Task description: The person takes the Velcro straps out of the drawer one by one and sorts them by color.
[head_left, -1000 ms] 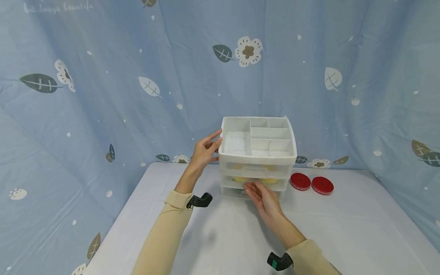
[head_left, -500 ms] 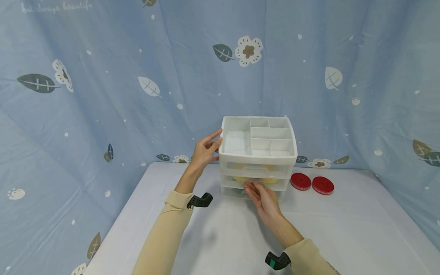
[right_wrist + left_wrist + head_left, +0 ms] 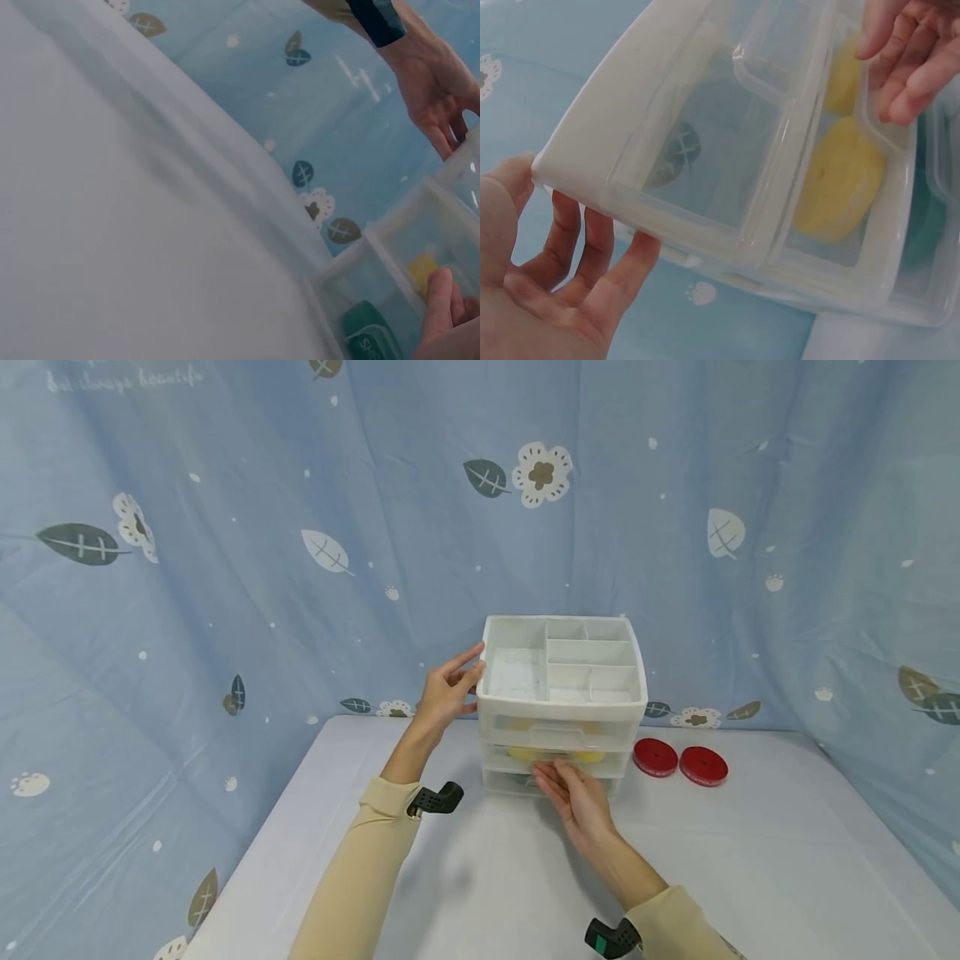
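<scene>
A white plastic drawer unit point(image 3: 562, 708) with clear drawers and a divided top tray stands on the table. My left hand point(image 3: 442, 693) rests against its left side, thumb near the front edge and fingers spread along the wall, as the left wrist view shows. At the middle drawer, my right hand point(image 3: 581, 802) has its fingers curled at the clear handle point(image 3: 889, 135) and the thumb beside them. Rounded yellow things point(image 3: 840, 180) lie inside that drawer. In the bottom drawer a green object with white lettering point(image 3: 369, 330) shows through the plastic. All drawers look closed.
Two red ribbon rolls point(image 3: 656, 757) lie flat on the white-covered table point(image 3: 750, 860), right of the unit. A blue patterned curtain point(image 3: 420, 527) hangs close behind the unit and along both sides.
</scene>
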Demonstrator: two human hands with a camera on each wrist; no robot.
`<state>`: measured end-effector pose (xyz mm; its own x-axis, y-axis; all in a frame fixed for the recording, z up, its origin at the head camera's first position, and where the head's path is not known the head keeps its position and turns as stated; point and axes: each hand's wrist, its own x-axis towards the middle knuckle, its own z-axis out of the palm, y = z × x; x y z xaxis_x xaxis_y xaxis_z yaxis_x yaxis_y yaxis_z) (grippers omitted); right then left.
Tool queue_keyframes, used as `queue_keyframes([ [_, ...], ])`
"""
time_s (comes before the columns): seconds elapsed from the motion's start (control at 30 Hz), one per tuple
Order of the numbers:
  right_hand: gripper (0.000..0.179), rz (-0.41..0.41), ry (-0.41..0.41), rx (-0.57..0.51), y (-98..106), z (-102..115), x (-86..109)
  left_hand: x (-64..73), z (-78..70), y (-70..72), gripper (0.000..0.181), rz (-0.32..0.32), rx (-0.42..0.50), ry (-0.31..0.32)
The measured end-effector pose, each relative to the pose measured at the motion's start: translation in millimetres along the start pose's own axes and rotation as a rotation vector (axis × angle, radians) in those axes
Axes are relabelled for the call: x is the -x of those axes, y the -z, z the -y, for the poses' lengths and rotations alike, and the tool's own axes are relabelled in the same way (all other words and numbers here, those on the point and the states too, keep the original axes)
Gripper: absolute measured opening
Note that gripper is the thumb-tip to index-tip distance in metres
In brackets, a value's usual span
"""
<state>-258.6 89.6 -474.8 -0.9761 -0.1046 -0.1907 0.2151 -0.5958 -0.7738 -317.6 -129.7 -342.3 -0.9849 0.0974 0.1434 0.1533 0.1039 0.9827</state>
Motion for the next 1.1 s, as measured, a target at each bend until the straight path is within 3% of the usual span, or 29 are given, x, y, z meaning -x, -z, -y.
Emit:
queue_keyframes([
  [0.2, 0.036, 0.012, -0.013, 0.028, 4, -1, 8.0, 1.4, -3.8, 0.4, 0.044, 0.016, 0.007, 0.0],
  [0.4, 0.045, 0.053, -0.029, 0.057, 8, -2, 19.4, -7.5, 10.6, 1.0, 0.043, 0.008, 0.01, -0.013],
  [0.67, 0.043, -0.001, -0.084, 0.086, 10, -5, 36.1, -10.2, 17.4, 0.7, 0.039, -0.019, -0.021, -0.035],
  [0.97, 0.044, -0.006, -0.116, 0.104, 13, -7, 53.7, -9.8, 14.5, 1.2, 0.041, -0.01, -0.013, 0.001],
  [1.1, 0.046, -0.011, -0.14, 0.11, 12, -7, 60.1, -4.0, 4.4, 0.6, 0.043, 0.0, 0.004, 0.023],
])
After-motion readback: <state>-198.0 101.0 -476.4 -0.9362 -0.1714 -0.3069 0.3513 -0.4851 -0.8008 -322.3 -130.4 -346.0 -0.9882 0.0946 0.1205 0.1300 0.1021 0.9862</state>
